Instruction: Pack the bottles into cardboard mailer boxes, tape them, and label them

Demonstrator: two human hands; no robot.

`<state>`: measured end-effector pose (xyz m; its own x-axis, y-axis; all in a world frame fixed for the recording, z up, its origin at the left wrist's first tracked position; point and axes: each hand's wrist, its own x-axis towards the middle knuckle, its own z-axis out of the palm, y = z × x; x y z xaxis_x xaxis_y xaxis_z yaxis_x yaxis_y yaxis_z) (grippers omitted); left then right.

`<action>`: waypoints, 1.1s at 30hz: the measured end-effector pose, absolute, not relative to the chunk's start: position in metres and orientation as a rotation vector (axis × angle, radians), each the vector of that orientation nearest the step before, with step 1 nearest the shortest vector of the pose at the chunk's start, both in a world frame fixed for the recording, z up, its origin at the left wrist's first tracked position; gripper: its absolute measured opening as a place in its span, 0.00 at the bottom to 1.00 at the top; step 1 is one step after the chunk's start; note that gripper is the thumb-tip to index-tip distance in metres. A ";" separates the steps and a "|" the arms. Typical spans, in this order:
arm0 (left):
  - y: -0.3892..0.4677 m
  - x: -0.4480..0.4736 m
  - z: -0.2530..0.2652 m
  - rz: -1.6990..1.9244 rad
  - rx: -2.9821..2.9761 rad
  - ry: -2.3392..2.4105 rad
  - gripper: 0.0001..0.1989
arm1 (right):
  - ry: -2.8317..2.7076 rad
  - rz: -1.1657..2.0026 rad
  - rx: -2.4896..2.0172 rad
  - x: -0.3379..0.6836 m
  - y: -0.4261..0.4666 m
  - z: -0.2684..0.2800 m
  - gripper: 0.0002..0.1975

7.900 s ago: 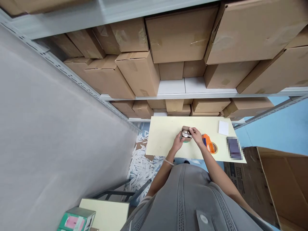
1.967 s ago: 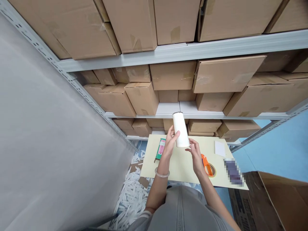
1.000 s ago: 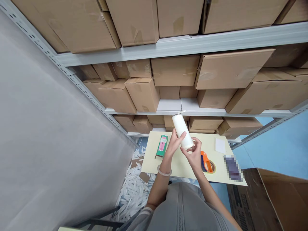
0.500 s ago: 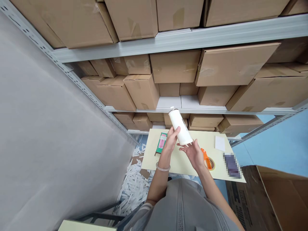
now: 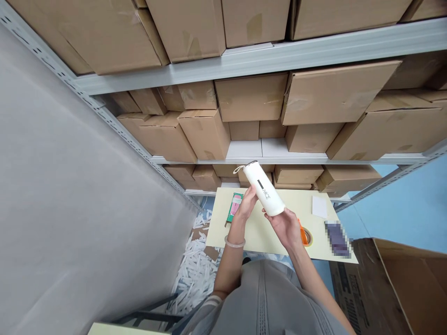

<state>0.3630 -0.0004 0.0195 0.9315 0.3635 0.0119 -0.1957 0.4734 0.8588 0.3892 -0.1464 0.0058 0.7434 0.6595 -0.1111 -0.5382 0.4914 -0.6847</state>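
Over the table, I hold a white cylindrical case (image 5: 264,189) with dark lettering on its side, tilted with its upper end to the left. A dark rim shows at that end, where a white loop hangs off. My left hand (image 5: 247,203) is closed around its left side, thumb hidden in part by the case. My right hand (image 5: 287,228) grips the lower end, with fingers beneath and thumb near the base. Left of the case, a green and pink packet (image 5: 235,207) lies on the table. An orange tape dispenser with a tape roll (image 5: 306,236) sits just behind my right hand.
The pale yellow table (image 5: 223,235) also bears a white card (image 5: 319,207) and a blurred dark item (image 5: 338,239). Shelves of cardboard boxes (image 5: 204,135) stand ahead. A grey wall (image 5: 87,200) is left, shredded paper (image 5: 195,270) on the floor, an open carton (image 5: 370,284) right.
The case has turned about its length, so its lettering now faces me and the loop hangs left. My right hand has closed in on its lower end.
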 end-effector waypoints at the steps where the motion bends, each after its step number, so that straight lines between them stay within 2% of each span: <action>1: 0.000 0.363 0.019 0.362 1.024 0.204 0.34 | -0.188 0.706 -0.787 0.388 -0.147 0.005 0.24; 10: -0.003 0.360 0.019 0.362 1.028 0.231 0.28 | -0.268 0.517 -1.002 0.388 -0.146 -0.001 0.30; 15: -0.005 0.362 0.011 0.308 0.935 0.283 0.24 | -0.303 0.555 -0.991 0.387 -0.147 0.001 0.24; 19: -0.006 0.366 0.011 0.274 0.821 0.359 0.25 | -0.279 0.606 -0.937 0.390 -0.148 0.001 0.18; 26: -0.009 0.368 0.018 0.262 0.697 0.396 0.25 | -0.250 0.678 -0.942 0.395 -0.151 -0.007 0.19; 33: -0.012 0.361 0.014 0.384 0.916 0.418 0.25 | -0.128 0.484 -1.022 0.402 -0.150 -0.023 0.10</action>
